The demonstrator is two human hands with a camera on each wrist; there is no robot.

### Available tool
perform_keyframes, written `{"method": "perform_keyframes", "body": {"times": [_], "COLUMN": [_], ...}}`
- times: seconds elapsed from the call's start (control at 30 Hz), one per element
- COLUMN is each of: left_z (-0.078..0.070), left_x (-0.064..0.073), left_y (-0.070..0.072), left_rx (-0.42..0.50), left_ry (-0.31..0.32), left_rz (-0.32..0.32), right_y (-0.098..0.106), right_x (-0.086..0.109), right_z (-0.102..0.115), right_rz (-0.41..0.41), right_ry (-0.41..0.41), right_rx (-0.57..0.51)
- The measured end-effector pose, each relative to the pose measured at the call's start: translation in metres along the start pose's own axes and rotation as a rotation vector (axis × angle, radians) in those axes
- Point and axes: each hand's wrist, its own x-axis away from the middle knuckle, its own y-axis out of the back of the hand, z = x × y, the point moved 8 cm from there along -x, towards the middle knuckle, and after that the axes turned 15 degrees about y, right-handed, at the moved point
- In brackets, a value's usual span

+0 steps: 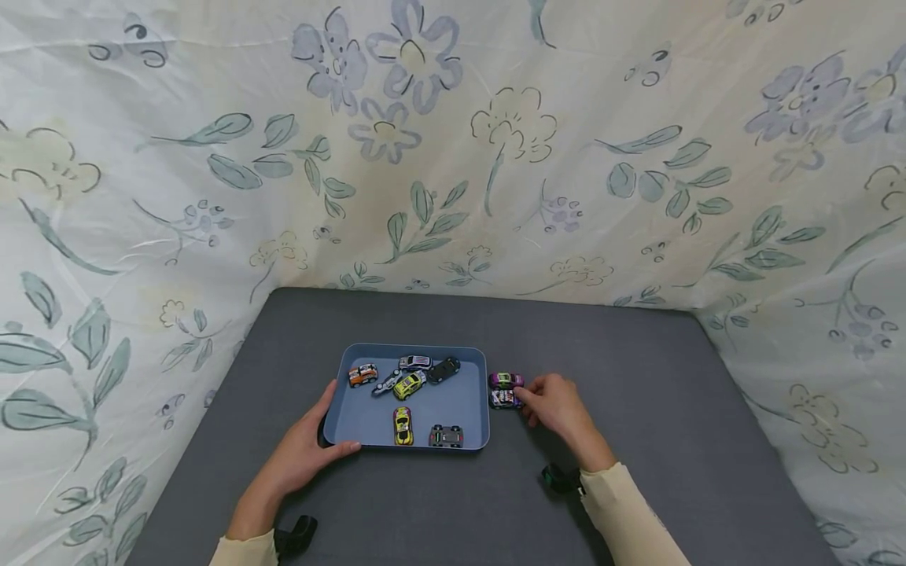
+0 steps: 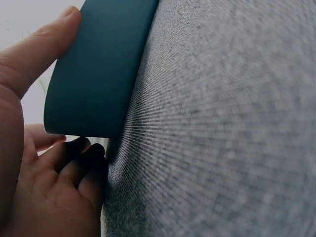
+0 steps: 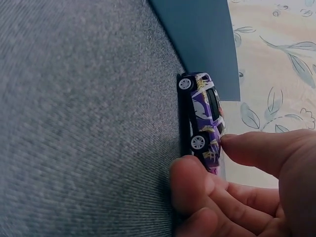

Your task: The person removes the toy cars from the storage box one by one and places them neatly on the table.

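A blue rectangular tray [image 1: 361,424] rests on the grey surface with several toy cars inside. At its front left corner, my left hand [image 1: 300,448] grips it, thumb along the front wall and fingers by the left side. Just outside the tray's right wall stand two toy cars side by side, a purple-and-green toy car [image 1: 506,380] behind a purple-and-white toy car [image 1: 504,399]. My right hand [image 1: 559,409] pinches the right end of the nearer one between thumb and fingers. In the right wrist view, that patterned car [image 3: 203,111] stands on its wheels, close to the tray wall [image 3: 207,44].
Among the cars in the tray are an orange car [image 1: 362,375], a black car [image 1: 444,369] and a yellow car [image 1: 403,426]. A grey car [image 1: 446,436] lies upside down near the front wall. Floral fabric [image 1: 439,212] rises behind and beside the grey tabletop [image 1: 602,346].
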Motion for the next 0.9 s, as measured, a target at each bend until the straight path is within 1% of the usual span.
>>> {"method": "perform_keyframes", "body": {"times": [0.37, 0.47, 0.7, 0.77, 0.9], "left_z": [0.0033, 0.0033, -0.0020, -0.0026, -0.0025], "left_x": [-0.0035, -0.0032, -0.0003, 0.0001, -0.0003], "left_y": [-0.0018, -0.0014, -0.0002, 0.0000, -0.0001], "left_rx": [0.005, 0.001, -0.028, -0.032, -0.042], "left_ry": [-0.015, -0.025, -0.103, -0.103, -0.077], "left_rz": [-0.015, -0.027, -0.059, -0.061, -0.055], "right_y": [-0.0012, -0.0018, -0.0021, -0.0020, -0.0015], "right_x": [0.0018, 0.0020, 0.0009, 0.0007, 0.0012], "right_z": [0.0004, -0.0007, -0.0031, -0.0038, -0.0041], "right_rz": [-0.015, -0.014, -0.013, -0.013, -0.012], "right_ry": [-0.009, -0.014, -0.012, -0.016, -0.016], "right_rx": [0.002, 0.000, 0.000, -0.002, -0.011]}}
